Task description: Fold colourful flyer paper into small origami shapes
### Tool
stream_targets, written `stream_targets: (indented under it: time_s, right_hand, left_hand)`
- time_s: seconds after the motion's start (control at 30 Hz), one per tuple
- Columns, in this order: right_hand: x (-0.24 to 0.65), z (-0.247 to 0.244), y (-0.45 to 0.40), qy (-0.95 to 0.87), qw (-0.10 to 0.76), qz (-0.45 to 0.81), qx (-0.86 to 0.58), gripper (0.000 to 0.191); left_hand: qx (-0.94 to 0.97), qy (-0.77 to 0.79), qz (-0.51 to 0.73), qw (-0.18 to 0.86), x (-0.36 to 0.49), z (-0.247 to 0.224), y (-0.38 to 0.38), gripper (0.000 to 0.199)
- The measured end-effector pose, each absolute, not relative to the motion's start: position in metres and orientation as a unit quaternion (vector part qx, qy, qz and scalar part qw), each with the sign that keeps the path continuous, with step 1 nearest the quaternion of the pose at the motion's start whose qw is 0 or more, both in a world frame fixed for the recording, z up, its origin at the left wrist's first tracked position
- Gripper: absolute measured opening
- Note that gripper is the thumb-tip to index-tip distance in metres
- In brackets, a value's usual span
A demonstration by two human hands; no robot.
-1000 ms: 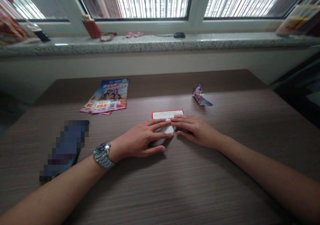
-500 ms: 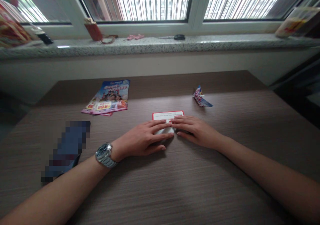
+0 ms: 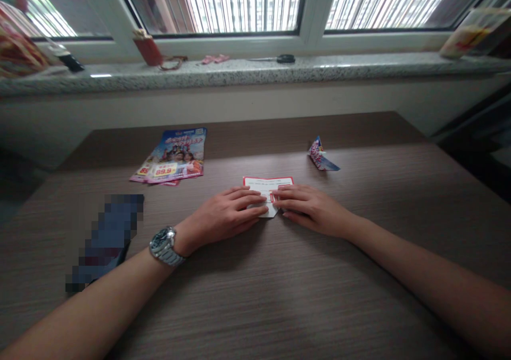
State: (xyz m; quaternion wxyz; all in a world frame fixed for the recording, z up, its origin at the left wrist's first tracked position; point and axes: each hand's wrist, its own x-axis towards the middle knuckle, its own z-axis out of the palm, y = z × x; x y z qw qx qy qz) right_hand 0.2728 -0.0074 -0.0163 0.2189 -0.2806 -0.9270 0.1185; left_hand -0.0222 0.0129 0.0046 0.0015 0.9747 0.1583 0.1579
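Observation:
Between my hands a folded paper leaflet (image 3: 268, 182), white with a red border and small print, lies on the table. Its near end is folded in and narrows to a blunt tip. My left hand (image 3: 229, 211), with a metal watch (image 3: 164, 245) on the wrist, rests its outstretched fingers on the left side of the paper. Fingers extended, my right hand (image 3: 311, 208) lies over the paper's right side. Both hands are open, palms down, and hide the paper's side edges.
A stack of colourful flyers (image 3: 179, 155) lies at the table's back left, above a blurred-out dark blue object (image 3: 109, 240). A folded paper figure (image 3: 320, 155) stands back right. Scissors (image 3: 283, 58) and a red container (image 3: 148, 49) are on the stone windowsill (image 3: 339, 70).
My left hand has drawn back slightly to the left, its fingers closer together, uncovering more of the paper's folded near end. My right hand has barely moved.

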Motion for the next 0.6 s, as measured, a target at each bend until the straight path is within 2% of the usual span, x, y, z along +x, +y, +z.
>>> stream_targets:
  time_s: [0.2,0.6]
  right_hand:
    - [0.2742,-0.0167,-0.0090,-0.938,0.198,0.101,-0.265,0.033]
    - [0.2719,-0.0142,-0.0119,-0.953,0.178,0.082,-0.232,0.035]
  left_hand:
    - [0.975,0.151,0.163,0.012,-0.0189,0.0063,0.0114,0.022]
    - [0.940,0.273,0.190,0.073,-0.0123,0.0001,0.0115,0.020]
